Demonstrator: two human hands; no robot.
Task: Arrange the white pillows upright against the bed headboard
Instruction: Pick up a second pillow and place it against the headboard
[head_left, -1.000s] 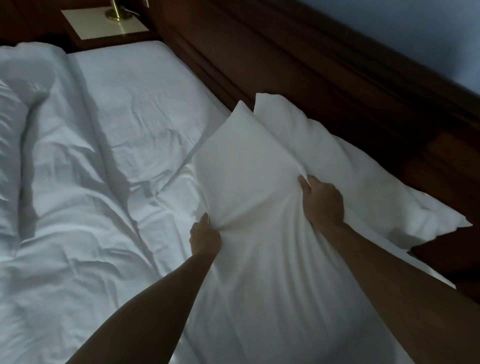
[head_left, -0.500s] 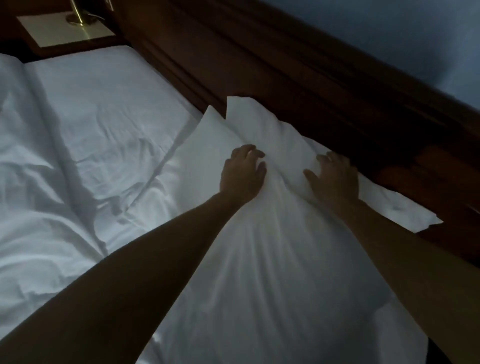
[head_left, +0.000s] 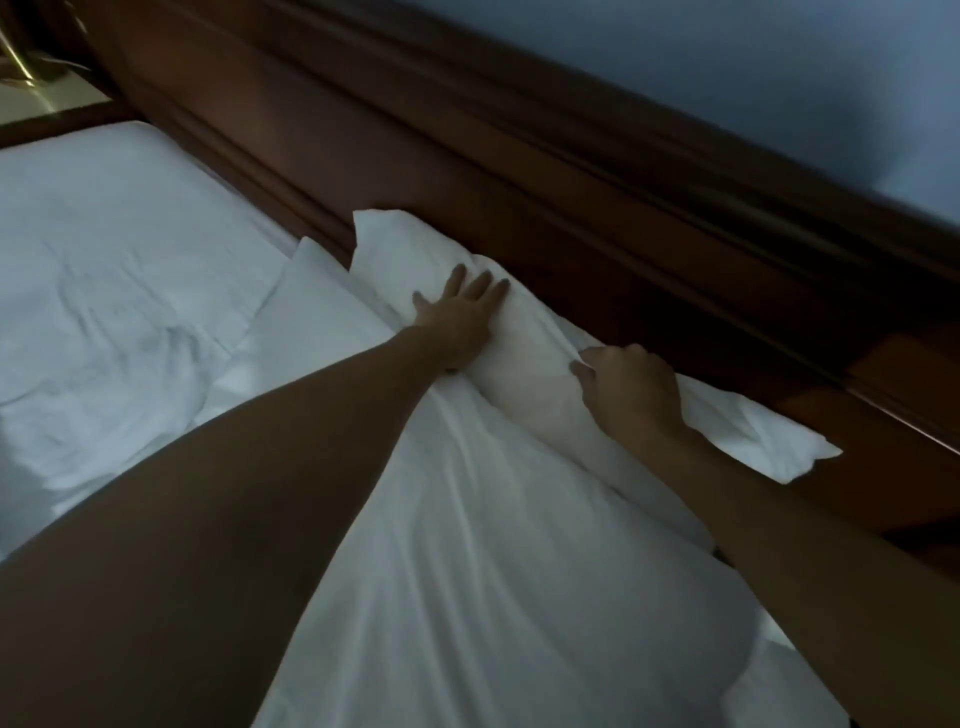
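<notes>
Our left hand (head_left: 460, 317) lies flat, fingers spread, on the back pillow (head_left: 524, 358), which rests against the headboard (head_left: 467, 171). Our right hand (head_left: 628, 389) curls closed, pinching that pillow's cover. The front pillow (head_left: 467, 571) lies beneath our arms on the bed (head_left: 114, 291).

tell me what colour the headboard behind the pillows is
Dark reddish-brown wood, the headboard, seen in the head view, the only one.

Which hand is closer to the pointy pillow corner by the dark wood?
Left. The left hand lies flat on the back pillow just below that corner; the right hand pinches fabric farther along it.
</notes>
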